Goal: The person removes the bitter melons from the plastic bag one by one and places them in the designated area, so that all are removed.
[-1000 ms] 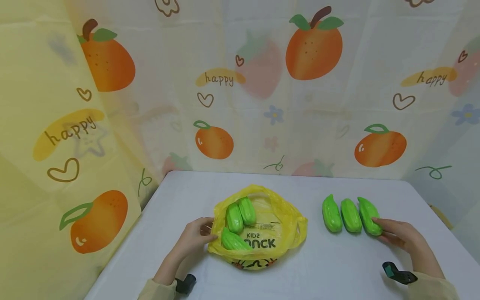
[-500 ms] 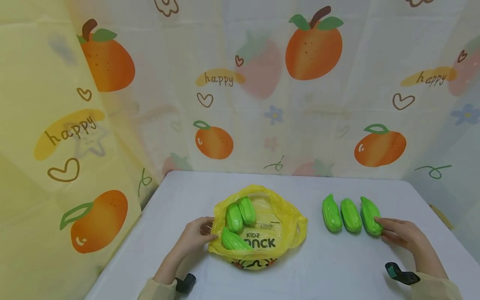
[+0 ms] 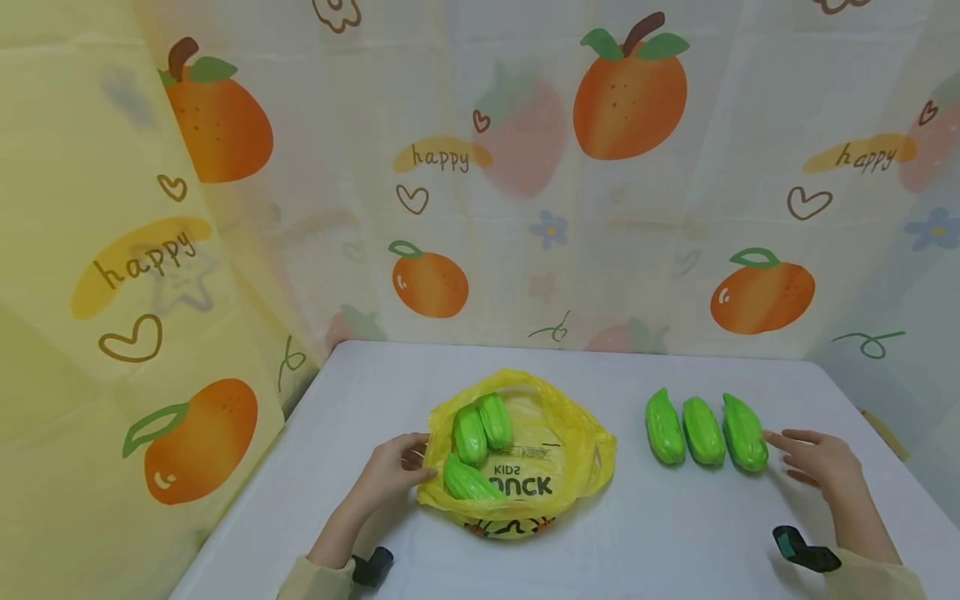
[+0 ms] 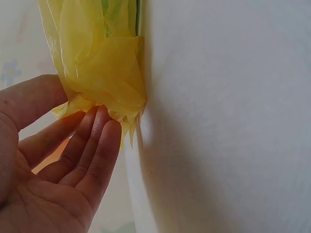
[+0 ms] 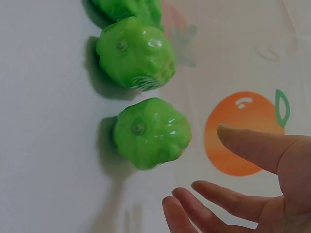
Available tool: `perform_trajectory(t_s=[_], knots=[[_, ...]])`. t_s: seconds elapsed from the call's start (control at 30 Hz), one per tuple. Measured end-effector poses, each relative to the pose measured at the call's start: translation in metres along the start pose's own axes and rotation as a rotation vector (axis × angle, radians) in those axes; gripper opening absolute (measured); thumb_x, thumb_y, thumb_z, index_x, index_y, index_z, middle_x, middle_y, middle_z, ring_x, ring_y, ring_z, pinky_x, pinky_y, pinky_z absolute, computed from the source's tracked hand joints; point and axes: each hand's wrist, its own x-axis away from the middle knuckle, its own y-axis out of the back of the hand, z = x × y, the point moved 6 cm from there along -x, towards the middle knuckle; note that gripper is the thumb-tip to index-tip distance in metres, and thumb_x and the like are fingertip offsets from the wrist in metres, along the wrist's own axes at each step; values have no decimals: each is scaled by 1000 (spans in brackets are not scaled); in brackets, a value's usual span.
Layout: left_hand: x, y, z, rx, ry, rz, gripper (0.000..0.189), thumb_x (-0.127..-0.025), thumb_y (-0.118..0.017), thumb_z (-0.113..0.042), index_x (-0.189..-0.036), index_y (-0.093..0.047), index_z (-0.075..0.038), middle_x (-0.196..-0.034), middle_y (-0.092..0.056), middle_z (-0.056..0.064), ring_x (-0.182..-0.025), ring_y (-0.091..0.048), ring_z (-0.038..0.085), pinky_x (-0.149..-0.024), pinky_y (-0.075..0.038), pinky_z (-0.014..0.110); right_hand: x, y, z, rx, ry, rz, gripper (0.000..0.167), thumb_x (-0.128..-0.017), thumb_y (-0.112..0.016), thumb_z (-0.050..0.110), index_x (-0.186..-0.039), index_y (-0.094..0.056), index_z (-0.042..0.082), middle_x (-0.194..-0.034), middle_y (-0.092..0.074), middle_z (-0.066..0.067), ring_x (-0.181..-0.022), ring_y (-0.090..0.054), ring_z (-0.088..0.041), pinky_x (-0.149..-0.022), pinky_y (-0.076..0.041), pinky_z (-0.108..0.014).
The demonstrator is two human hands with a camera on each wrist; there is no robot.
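A yellow plastic bag (image 3: 592, 421) lies with its mouth spread on the white table, three glossy green ridged gourds (image 3: 469, 435) inside it. My left hand (image 3: 390, 471) holds the bag's left edge; in the left wrist view, thumb and fingers are at the crumpled film, some tips hidden behind it. Right of the bag, three more gourds lie side by side in a row. Just beside the rightmost gourd (image 3: 745, 433) is my right hand (image 3: 817, 462), fingers extended and loosely spread. The right wrist view shows a gap between that hand and the nearest gourd (image 5: 153, 133).
The white table (image 3: 570, 558) has its back edge against a cloth (image 3: 525, 283) printed with fruit. A yellow cloth side (image 3: 45, 433) rises at the left. Each wrist wears a black device (image 3: 806, 550).
My right hand shifts the rightmost gourd slightly rightward, lets go of it, and draws a little to the right. The left hand and the bag stay where they were.
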Motion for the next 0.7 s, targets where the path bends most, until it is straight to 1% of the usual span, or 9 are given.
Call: perform_trajectory(t_s=[0.07, 0.17, 0.23, 0.27, 0.37, 0.47, 0.5, 0.57, 0.7], knots=[[0, 0, 1, -3, 4, -1, 48, -75, -80, -15, -119, -63, -7, -100, -66, 3, -86, -62, 15, -76, -53, 33, 3, 2, 3, 31, -1, -38, 101, -82, -55, 66, -142, -27, -11, -141, -24, -40, -118, -49, -45, -65, -54, -22], [0, -1, 1, -12, 7, -1, 48, -75, -80, -16, -119, -63, -8, -101, -65, 3, -86, -62, 14, -75, -52, 32, 6, 3, 8, 37, 17, -60, 98, -83, -54, 64, -142, -28, -10, -141, -26, -39, -122, -45, -45, -68, -55, -25], [0, -1, 1, -18, 10, -1, 48, -75, -79, -16, -120, -62, -8, -101, -65, 3, -85, -61, 14, -74, -52, 30, 6, 3, 10, 23, 32, -64, 98, -84, -54, 64, -142, -28, -10, -141, -26, -39, -122, -45, -46, -72, -56, -28], [1, -1, 1, -20, 12, 0, 49, -75, -79, -16, -120, -62, -9, -101, -65, 3, -84, -61, 13, -73, -52, 30, 5, 3, 10, 29, 45, -87, 97, -83, -54, 65, -143, -30, -8, -140, -30, -38, -117, -51, -44, -73, -57, -31], [1, -1, 2, -22, 14, 2, 50, -75, -80, -17, -121, -62, -9, -102, -65, 2, -82, -60, 12, -71, -51, 29, 6, 3, 15, 27, 86, -94, 98, -82, -53, 67, -143, -31, -7, -139, -31, -38, -111, -55, -42, -76, -56, -35], [1, -1, 4, -11, 15, 4, 54, -74, -81, -18, -123, -61, -9, -103, -65, 3, -81, -60, 12, -69, -51, 27, 17, 0, 27, 37, 127, -108, 94, -84, -51, 66, -142, -33, -6, -138, -34, -38, -107, -58, -40, -71, -57, -30], [1, -2, 4, -7, 14, 4, 55, -73, -81, -18, -123, -61, -9, -103, -65, 3, -81, -60, 12, -69, -51, 27, 22, -2, 32, 24, 139, -90, 93, -86, -51, 64, -142, -32, -8, -139, -32, -38, -112, -53, -43, -70, -56, -27], [1, -2, 5, -3, 14, 5, 56, -73, -82, -19, -124, -60, -9, -103, -65, 3, -80, -60, 12, -68, -50, 26, 32, -6, 42, 16, 168, -100, 88, -88, -50, 60, -141, -33, -8, -139, -34, -38, -112, -53, -42, -67, -56, -24], [3, -3, 5, 3, 17, 7, 59, -72, -82, -20, -125, -59, -9, -104, -64, 3, -80, -59, 11, -68, -50, 25, 41, -15, 55, 4, 221, -119, 83, -90, -51, 57, -140, -37, -7, -136, -40, -36, -107, -56, -39, -67, -56, -24]])
